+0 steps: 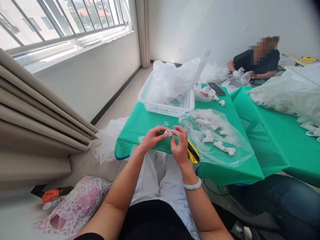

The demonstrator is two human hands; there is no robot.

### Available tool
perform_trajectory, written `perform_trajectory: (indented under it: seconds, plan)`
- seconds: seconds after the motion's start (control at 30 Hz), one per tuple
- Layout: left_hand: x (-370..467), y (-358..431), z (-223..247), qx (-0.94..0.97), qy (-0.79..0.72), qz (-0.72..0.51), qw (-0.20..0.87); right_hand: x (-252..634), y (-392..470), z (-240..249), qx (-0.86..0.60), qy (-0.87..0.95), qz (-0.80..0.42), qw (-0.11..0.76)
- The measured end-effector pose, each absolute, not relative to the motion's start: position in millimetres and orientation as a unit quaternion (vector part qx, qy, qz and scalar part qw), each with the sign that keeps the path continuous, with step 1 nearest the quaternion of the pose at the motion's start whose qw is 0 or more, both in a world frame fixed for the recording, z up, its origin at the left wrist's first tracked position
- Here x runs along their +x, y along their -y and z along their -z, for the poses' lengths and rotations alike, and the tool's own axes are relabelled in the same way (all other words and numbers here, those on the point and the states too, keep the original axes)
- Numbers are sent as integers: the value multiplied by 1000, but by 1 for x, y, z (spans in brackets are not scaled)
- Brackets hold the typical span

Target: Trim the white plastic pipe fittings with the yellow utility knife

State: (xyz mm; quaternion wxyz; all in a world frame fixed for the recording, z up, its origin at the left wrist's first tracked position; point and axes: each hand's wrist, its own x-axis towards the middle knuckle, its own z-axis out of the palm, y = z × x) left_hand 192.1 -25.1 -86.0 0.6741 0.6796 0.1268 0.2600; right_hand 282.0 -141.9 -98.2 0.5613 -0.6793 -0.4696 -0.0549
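Note:
A small white plastic pipe fitting [168, 132] is held up over the near edge of the green-covered table [150, 121]. My left hand [153, 137] is closed on it from the left, thumb and fingers pinching its side. From the right, the fingertips of my right hand [180, 143] also close on the fitting. A yellow and black utility knife [193, 152] lies just right of my right hand, partly hidden behind it. To the right, several similar white pipe fittings [219, 145] rest on and in a clear plastic bag [237, 156].
A white plastic basket [162, 110] heaped with clear bags stands at the table's back left. Behind the bag lie more fittings [221, 102] and a dark flat device [216, 88]. Across the room sits another person [267, 63] handling bags. Fittings in a large bag [287, 96] cover the right table.

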Motion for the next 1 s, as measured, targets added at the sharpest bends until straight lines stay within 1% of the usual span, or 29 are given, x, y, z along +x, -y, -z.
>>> perform_trajectory:
  seconds: [0.1,0.3,0.4,0.47,0.53,0.63,0.73,0.8,1.0]
  plan:
    - [193,26,87,724,-115,-285,618,281,140,101,-691,492,53,527]
    - [196,29,98,810,-120,-349,455,284,133,105,-701,517,20,491]
    - [198,30,102,826,-129,-352,420,288,135,103,-690,536,-15,486]
    - [198,30,102,826,-136,-349,421,288,138,100,-677,535,-11,505]
    - [198,30,101,817,-151,-353,429,288,140,98,-666,507,12,548]
    - [197,30,97,788,-157,-360,475,285,142,98,-666,435,31,605]
    - [195,29,95,744,-126,-358,549,283,141,98,-681,422,23,598]
    - [195,29,94,724,-111,-356,581,283,141,98,-681,439,22,586]
    - [194,28,93,715,-107,-343,600,283,141,97,-672,448,23,590]
